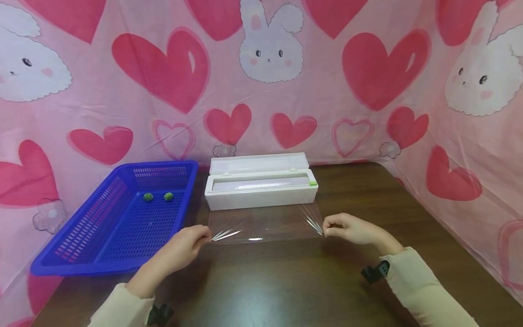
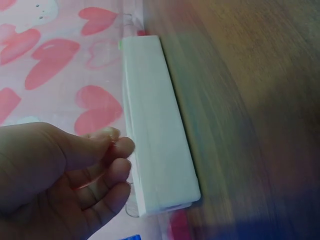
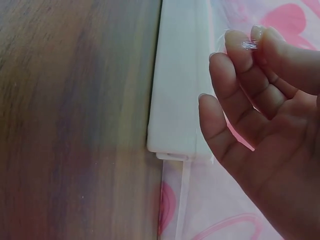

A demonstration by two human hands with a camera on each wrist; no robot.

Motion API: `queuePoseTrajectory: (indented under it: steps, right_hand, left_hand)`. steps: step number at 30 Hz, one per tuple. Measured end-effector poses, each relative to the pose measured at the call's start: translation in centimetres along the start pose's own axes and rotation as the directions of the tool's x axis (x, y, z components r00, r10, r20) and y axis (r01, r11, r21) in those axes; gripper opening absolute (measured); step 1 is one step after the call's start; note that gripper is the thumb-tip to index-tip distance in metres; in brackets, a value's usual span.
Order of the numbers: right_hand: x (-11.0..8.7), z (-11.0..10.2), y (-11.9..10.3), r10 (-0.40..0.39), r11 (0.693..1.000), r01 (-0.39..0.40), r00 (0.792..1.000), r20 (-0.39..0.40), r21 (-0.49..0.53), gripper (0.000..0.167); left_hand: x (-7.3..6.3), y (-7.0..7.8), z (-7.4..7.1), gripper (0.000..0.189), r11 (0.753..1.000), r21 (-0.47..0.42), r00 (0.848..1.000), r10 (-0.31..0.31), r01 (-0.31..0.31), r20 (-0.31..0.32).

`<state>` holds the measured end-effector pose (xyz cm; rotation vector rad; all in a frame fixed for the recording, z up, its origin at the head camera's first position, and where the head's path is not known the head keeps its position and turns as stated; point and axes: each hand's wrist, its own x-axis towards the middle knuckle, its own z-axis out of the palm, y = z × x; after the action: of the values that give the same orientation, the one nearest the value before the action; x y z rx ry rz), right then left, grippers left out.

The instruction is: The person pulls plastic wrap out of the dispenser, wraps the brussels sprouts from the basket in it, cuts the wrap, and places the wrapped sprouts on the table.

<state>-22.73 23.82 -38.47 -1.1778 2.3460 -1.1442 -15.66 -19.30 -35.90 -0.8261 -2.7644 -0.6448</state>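
Note:
A sheet of clear plastic wrap stretches out of a white wrap dispenser box toward the person. My left hand pinches its near left corner between thumb and forefinger, and my right hand pinches the near right corner. The film gathers into shiny creases at both grips. The box's lid stands raised at the back, and a small green piece sits on its right end. In the right wrist view, a bit of crumpled film shows at the fingertips. The left wrist view shows the box's white front.
On the left stands a blue perforated basket with two small green balls inside. The brown wooden table extends under everything. A pink curtain with hearts and rabbits hangs behind and along the sides.

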Motion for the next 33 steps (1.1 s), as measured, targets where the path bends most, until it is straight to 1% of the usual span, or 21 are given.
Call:
queuePoseTrajectory:
  steps: [2, 5, 9, 12, 14, 17, 21, 24, 28, 31, 33]
  right_hand:
    - [0.0, 0.1, 0.0, 0.010, 1.000, -0.010, 1.000, 0.007, 0.005, 0.010]
    - [0.0, 0.3, 0.1, 0.024, 1.000, -0.024, 1.000, 0.013, 0.008, 0.010]
    - [0.1, 0.8, 0.6, 0.018, 1.000, -0.017, 1.000, 0.021, -0.006, 0.009]
    - [0.4, 1.3, 1.1, 0.002, 0.999, -0.001, 1.000, 0.025, -0.045, 0.009]
    - [0.6, 1.6, 1.4, 0.000, 0.997, 0.002, 1.000, 0.025, -0.083, 0.011]
    - [0.7, 1.8, 1.7, 0.018, 0.993, -0.015, 1.000, 0.025, -0.121, 0.012]
    - [1.0, 1.9, 2.1, 0.038, 0.988, -0.033, 0.999, 0.034, -0.151, 0.012]
    - [1.2, 2.1, 2.3, 0.043, 0.987, -0.037, 0.998, 0.040, -0.155, 0.013]
    - [1.4, 2.3, 2.6, 0.060, 0.987, -0.053, 0.997, 0.039, -0.151, 0.013]
    - [1.6, 2.3, 2.7, 0.096, 0.985, -0.089, 0.995, 0.035, -0.146, 0.008]
    - [1.7, 2.2, 2.7, 0.116, 0.984, -0.111, 0.993, 0.029, -0.137, 0.005]
  left_hand:
    - [0.0, 0.1, 0.1, 0.021, 1.000, 0.004, 1.000, 0.001, -0.001, 0.007]
    - [0.0, 0.2, 0.5, 0.025, 1.000, 0.020, 1.000, -0.022, 0.021, 0.014]
    - [0.0, 0.4, 1.6, 0.024, 0.993, 0.057, 0.994, -0.102, 0.100, 0.026]
    - [0.0, 0.5, 2.8, 0.024, 0.985, 0.101, 0.990, -0.142, 0.139, 0.027]
    - [0.0, 0.5, 3.4, 0.027, 0.982, 0.128, 0.990, -0.141, 0.137, 0.017]
    - [0.0, 0.4, 4.1, 0.029, 0.979, 0.149, 0.990, -0.140, 0.137, 0.008]
    - [0.2, 0.2, 4.7, 0.029, 0.976, 0.157, 0.987, -0.158, 0.153, 0.025]
    - [0.3, 0.1, 5.1, 0.031, 0.973, 0.160, 0.984, -0.175, 0.167, 0.042]
    - [0.5, -0.1, 5.5, 0.032, 0.970, 0.170, 0.981, -0.184, 0.172, 0.057]
    - [0.6, -0.3, 5.8, 0.026, 0.968, 0.174, 0.978, -0.197, 0.183, 0.064]
    - [0.7, -0.5, 6.0, 0.020, 0.964, 0.170, 0.974, -0.216, 0.202, 0.068]
